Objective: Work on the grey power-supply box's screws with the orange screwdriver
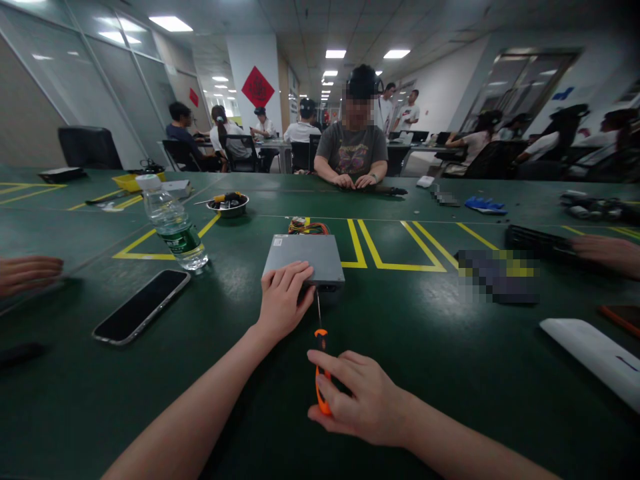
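A grey metal computer power supply (310,252) lies flat on the green table in front of me, its bundle of coloured cables (307,227) behind it. My left hand (286,293) grips its near left corner, fingers over the top and thumb at the front side. In my right hand (357,397) is a screwdriver (323,373) with an orange and black handle, held between thumb and fingers. Its shaft points away from me, and the tip reaches the near side of the power supply. What the tip touches there is too small to make out.
Left of the power supply stand a water bottle (175,230) and a phone (143,307). A metal bowl of tools (229,205) is farther back. To the right lie a white casing (595,357) and a black part under another person's hand (607,253). A person sits opposite.
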The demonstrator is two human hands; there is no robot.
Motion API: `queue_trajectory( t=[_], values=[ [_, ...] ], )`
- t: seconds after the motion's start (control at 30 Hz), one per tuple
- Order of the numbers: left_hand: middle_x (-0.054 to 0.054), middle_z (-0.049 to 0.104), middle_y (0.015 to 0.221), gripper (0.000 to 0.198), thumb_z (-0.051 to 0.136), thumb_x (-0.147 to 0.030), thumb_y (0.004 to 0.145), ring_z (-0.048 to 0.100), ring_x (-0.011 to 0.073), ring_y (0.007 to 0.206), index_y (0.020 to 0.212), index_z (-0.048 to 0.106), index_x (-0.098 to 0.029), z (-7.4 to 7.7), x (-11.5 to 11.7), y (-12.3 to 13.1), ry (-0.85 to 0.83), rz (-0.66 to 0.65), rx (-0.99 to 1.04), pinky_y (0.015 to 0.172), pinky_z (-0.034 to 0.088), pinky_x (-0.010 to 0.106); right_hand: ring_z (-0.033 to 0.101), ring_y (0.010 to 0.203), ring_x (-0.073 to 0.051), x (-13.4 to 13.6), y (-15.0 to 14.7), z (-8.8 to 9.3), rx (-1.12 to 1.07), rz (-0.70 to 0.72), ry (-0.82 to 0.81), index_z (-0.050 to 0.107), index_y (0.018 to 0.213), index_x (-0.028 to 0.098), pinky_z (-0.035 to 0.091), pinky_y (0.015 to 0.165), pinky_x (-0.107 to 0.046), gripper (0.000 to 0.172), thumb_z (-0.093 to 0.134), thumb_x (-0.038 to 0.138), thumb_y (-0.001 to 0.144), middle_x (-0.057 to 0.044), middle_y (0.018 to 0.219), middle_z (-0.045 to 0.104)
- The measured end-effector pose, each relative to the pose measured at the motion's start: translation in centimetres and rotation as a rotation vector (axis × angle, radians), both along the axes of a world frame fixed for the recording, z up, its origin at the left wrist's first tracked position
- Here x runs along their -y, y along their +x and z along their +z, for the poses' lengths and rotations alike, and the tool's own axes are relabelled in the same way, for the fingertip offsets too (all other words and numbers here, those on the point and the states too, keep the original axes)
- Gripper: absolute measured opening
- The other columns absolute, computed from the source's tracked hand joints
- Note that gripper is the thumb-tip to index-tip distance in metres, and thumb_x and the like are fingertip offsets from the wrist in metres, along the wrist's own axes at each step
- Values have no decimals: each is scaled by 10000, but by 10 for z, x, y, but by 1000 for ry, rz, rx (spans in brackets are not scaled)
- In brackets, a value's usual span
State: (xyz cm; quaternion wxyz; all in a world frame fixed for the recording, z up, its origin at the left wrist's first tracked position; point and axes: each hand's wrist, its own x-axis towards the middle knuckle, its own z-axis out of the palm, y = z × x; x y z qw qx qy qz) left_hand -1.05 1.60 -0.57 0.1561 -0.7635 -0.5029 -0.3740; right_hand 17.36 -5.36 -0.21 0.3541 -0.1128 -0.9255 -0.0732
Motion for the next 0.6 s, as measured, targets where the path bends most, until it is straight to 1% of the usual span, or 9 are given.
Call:
queue_trajectory(
  t=[0.1,0.17,0.23,0.3,0.37,0.47,0.53,0.6],
  values=[
    [42,586,1188,286,509,-261,838,505,201,1108,1123,505,-233,-1,-1,0,-3,0,-10,893,287,386,626,747,-151,0,2,0,-7,-10,-49,527,903,114,505,647,-261,270,456,374,883,-163,970,642],
    [37,586,1188,290,512,-267,837,504,198,1111,1126,501,-235,-1,-1,0,-1,2,-15,891,289,383,629,818,-166,1,2,3,47,-21,-100,523,963,122,512,674,-265,299,425,395,892,-169,1013,627],
    [36,588,1184,289,513,-266,836,505,200,1111,1123,503,-236,-1,-1,0,3,5,-16,886,292,382,626,865,-175,3,3,7,131,-29,-123,510,1061,148,515,679,-271,269,426,344,897,-176,1071,603],
    [38,592,1178,282,514,-264,835,509,202,1105,1116,507,-235,0,-1,0,7,8,-15,883,295,383,630,828,-170,3,3,9,173,-28,-106,501,1121,174,513,661,-275,262,451,286,890,-172,1096,593],
    [39,594,1174,278,516,-262,833,514,204,1099,1110,510,-235,0,-1,0,9,10,-12,882,296,384,624,731,-146,1,4,8,131,-11,-50,536,1076,152,501,615,-263,238,501,264,869,-164,1069,608],
    [41,587,1184,282,513,-258,835,509,206,1104,1116,506,-238,1,0,0,0,10,-8,881,297,387,593,632,-111,-2,5,5,20,0,30,577,886,113,469,548,-239,126,568,226,830,-156,1018,634],
    [41,584,1189,287,511,-256,835,504,207,1111,1121,504,-241,0,0,0,-5,7,-6,883,296,389,590,625,-107,-3,5,5,-15,-5,19,563,803,115,474,558,-237,122,569,233,831,-152,996,645],
    [37,585,1187,286,509,-256,835,502,205,1114,1121,503,-244,-1,-1,0,-5,5,-5,885,294,388,614,687,-129,-2,5,6,3,-11,-42,556,819,117,498,621,-249,180,540,294,849,-155,991,645]
  ],
)
